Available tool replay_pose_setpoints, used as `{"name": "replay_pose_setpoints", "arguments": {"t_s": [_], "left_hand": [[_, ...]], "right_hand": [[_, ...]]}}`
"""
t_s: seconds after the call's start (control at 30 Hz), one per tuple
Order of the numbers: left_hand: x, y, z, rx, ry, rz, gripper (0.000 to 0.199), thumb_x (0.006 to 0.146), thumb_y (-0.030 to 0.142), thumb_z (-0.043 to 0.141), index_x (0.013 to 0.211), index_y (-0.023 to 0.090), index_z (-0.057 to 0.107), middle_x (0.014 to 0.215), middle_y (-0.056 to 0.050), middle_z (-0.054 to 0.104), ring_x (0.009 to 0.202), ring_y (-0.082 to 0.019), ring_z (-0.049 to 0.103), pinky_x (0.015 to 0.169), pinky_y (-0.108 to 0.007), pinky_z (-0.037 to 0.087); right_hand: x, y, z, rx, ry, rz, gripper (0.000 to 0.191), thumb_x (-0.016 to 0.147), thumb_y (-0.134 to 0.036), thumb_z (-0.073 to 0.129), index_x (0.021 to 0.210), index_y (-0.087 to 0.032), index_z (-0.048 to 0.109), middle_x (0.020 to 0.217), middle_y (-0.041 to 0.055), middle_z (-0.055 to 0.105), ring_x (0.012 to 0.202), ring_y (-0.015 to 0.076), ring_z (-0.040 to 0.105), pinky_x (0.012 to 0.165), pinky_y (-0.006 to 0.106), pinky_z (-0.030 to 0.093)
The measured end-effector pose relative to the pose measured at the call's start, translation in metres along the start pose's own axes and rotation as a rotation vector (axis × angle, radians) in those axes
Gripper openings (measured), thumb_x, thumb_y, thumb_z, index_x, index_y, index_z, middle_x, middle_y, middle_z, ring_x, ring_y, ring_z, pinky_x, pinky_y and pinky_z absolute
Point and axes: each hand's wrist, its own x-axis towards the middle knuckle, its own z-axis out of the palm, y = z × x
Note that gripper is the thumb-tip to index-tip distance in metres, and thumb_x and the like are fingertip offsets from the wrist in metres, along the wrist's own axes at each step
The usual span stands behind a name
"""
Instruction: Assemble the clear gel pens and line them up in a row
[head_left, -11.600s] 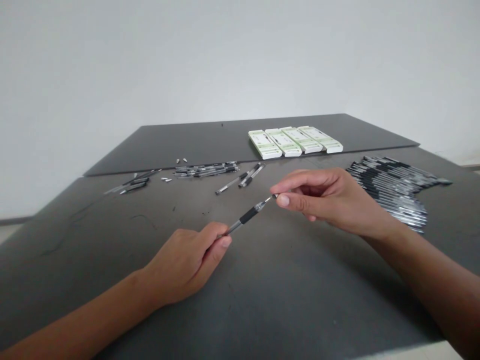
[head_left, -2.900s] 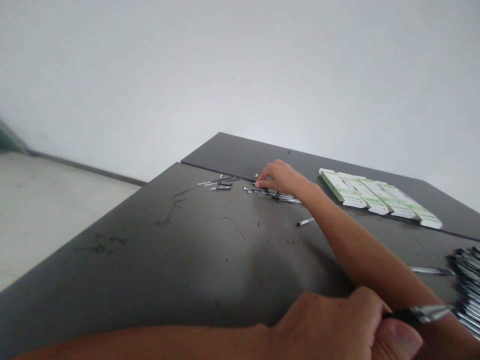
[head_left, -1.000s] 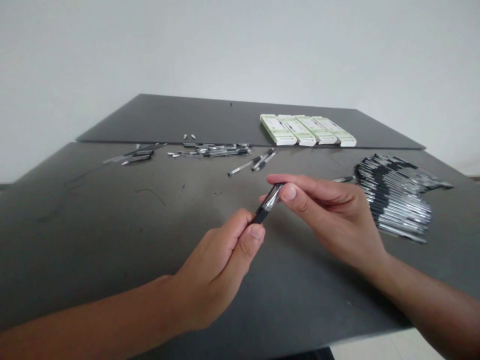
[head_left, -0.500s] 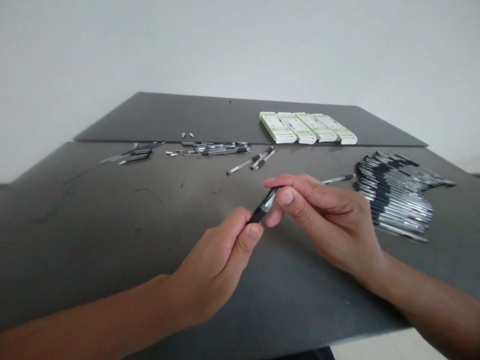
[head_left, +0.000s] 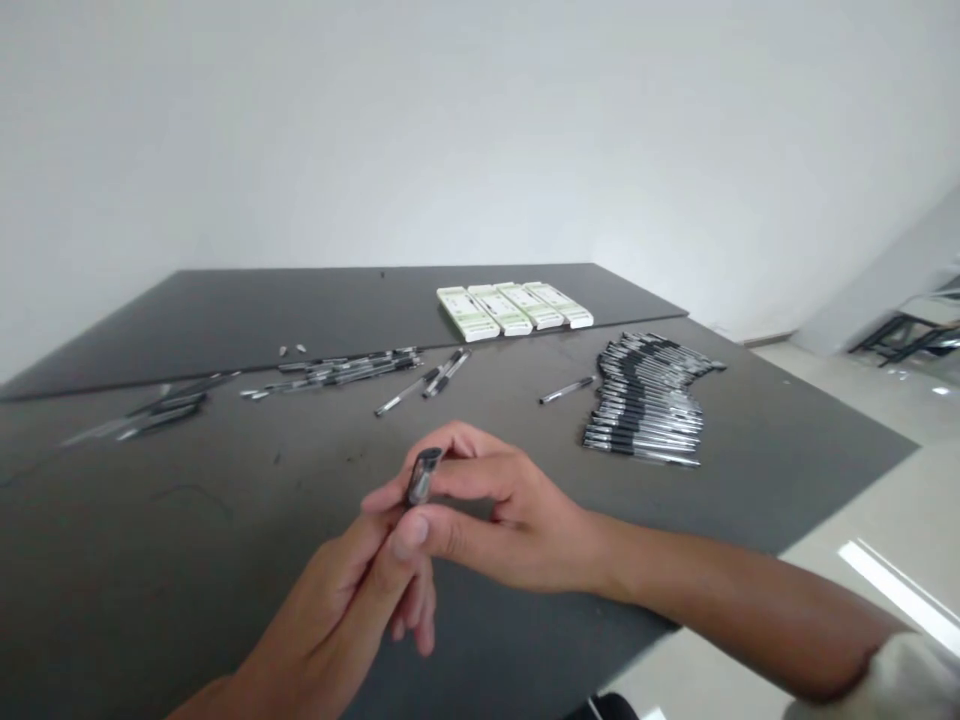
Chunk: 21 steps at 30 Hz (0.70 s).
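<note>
A pen point(head_left: 424, 474) with a clear cap and black end stands up between my two hands, its end tilted toward me. My left hand point(head_left: 352, 590) grips it from below, and the lower barrel is hidden by the fingers. My right hand point(head_left: 502, 505) closes around the upper part, the thumb touching the left thumb and the fingers passing behind the cap. To the right of my hands, one loose pen point(head_left: 566, 390) lies beside a dense row of pens point(head_left: 645, 400) with black grips.
Four flat white-and-green cartons point(head_left: 514, 310) lie overlapped at the back of the dark table point(head_left: 480, 640). Several pens point(head_left: 337, 370) are heaped at centre left, with two or three more pens point(head_left: 424, 385) nearby. Thin dark parts point(head_left: 161, 412) lie far left. Two small pale tips point(head_left: 292, 350) sit behind.
My view has swung to the right. The right hand has closed in against the left, and the pen, earlier slanting up to the right, now stands more upright.
</note>
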Motion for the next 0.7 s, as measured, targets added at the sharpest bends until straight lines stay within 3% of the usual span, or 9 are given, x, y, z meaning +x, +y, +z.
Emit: {"name": "replay_pose_setpoints", "arguments": {"t_s": [0.07, 0.13, 0.27, 0.37, 0.43, 0.57, 0.63, 0.7], "left_hand": [[0.003, 0.004, -0.001, 0.015, -0.004, 0.037, 0.059, 0.112, 0.068, 0.039, 0.087, 0.022, 0.066, 0.061, -0.002, 0.071, 0.059, -0.018, 0.071, 0.061, -0.027, 0.056], [0.003, 0.005, -0.001, 0.007, 0.037, 0.057, 0.057, 0.108, 0.072, 0.044, 0.105, 0.022, 0.07, 0.072, -0.005, 0.078, 0.065, -0.021, 0.074, 0.064, -0.029, 0.06], [-0.001, -0.001, 0.0, -0.026, 0.166, -0.013, 0.054, 0.105, 0.071, 0.055, 0.127, 0.023, 0.067, 0.094, -0.008, 0.084, 0.078, -0.024, 0.077, 0.078, -0.033, 0.064], [-0.001, -0.01, -0.004, -0.12, 0.188, -0.108, 0.06, 0.101, 0.075, 0.058, 0.128, 0.022, 0.067, 0.101, -0.012, 0.084, 0.092, -0.031, 0.079, 0.079, -0.037, 0.063], [0.004, -0.015, -0.01, -0.206, 0.134, -0.158, 0.061, 0.097, 0.076, 0.062, 0.124, 0.022, 0.07, 0.101, -0.014, 0.084, 0.094, -0.037, 0.081, 0.075, -0.04, 0.063], [0.017, -0.023, -0.022, -0.369, 0.022, -0.279, 0.053, 0.091, 0.067, 0.075, 0.122, 0.024, 0.074, 0.098, -0.016, 0.083, 0.093, -0.042, 0.082, 0.068, -0.043, 0.063], [0.021, -0.027, -0.025, -0.412, 0.034, -0.332, 0.054, 0.087, 0.066, 0.079, 0.122, 0.025, 0.074, 0.095, -0.015, 0.084, 0.091, -0.044, 0.082, 0.064, -0.043, 0.063], [0.023, -0.03, -0.025, -0.44, 0.067, -0.368, 0.057, 0.083, 0.066, 0.082, 0.123, 0.026, 0.074, 0.093, -0.014, 0.084, 0.088, -0.044, 0.081, 0.061, -0.043, 0.063]], "right_hand": [[0.004, -0.004, -0.005, 0.024, -0.016, -0.015, 0.016, 0.105, -0.026, 0.07, 0.113, -0.018, 0.081, 0.113, 0.0074, 0.078, 0.111, 0.0171, 0.071, 0.105, 0.035, 0.056], [0.007, -0.012, -0.016, 0.06, 0.02, 0.02, 0.017, 0.108, -0.03, 0.065, 0.11, -0.018, 0.078, 0.115, 0.0078, 0.081, 0.113, 0.0178, 0.073, 0.106, 0.036, 0.056], [-0.009, -0.034, -0.066, 0.056, 0.197, 0.11, 0.025, 0.111, -0.045, 0.058, 0.106, -0.022, 0.066, 0.089, 0.0017, 0.08, 0.085, 0.0142, 0.075, 0.084, 0.03, 0.059], [-0.043, -0.046, -0.133, -0.325, 0.341, 0.251, 0.043, 0.104, -0.064, 0.061, 0.105, -0.022, 0.071, 0.074, -0.0001, 0.074, 0.065, 0.0146, 0.069, 0.067, 0.029, 0.055], [-0.069, -0.046, -0.188, -0.639, 0.419, 0.409, 0.056, 0.098, -0.073, 0.061, 0.106, -0.021, 0.079, 0.076, 0.003, 0.076, 0.073, 0.0186, 0.071, 0.071, 0.032, 0.056], [-0.11, -0.026, -0.294, -0.906, 0.523, 0.621, 0.049, 0.095, -0.062, 0.07, 0.112, -0.019, 0.085, 0.089, 0.0077, 0.082, 0.082, 0.0235, 0.073, 0.073, 0.034, 0.054], [-0.122, -0.008, -0.336, -1.019, 0.536, 0.742, 0.043, 0.097, -0.053, 0.072, 0.118, -0.018, 0.084, 0.09, 0.0071, 0.081, 0.085, 0.0243, 0.073, 0.075, 0.035, 0.055], [-0.13, 0.011, -0.366, -1.09, 0.522, 0.862, 0.036, 0.101, -0.046, 0.071, 0.123, -0.018, 0.079, 0.107, 0.0074, 0.08, 0.094, 0.0241, 0.074, 0.082, 0.037, 0.06]]}}
